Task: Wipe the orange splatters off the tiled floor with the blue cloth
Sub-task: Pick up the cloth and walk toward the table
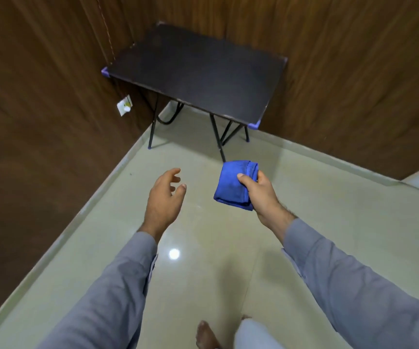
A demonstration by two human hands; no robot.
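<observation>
Two hands reach forward over the floor, both in grey-blue sleeves. On the right side of the scene, the right hand grips the blue cloth, thumb laid across its upper face and fingers curled beneath its right edge. That cloth is folded into a thick pad and is held in the air above the tiled floor, not touching it. Left of it and a little apart, the left hand holds nothing; its fingers are loosely spread and slightly bent, the palm turned toward the cloth.

Below the hands, the pale glossy tiles carry a bright round reflection of a lamp, near the left sleeve. No orange marks can be made out on the part of the floor that shows. At the near edge, a bare foot stands on the tiles, beside a pale trouser leg.

Farther off, a small dark folding table stands in the corner on thin black legs, with purple caps at its near corners. Brown wood-panelled walls close in on the left and at the far side, and a white wall socket sits low on the left wall beside the table.
</observation>
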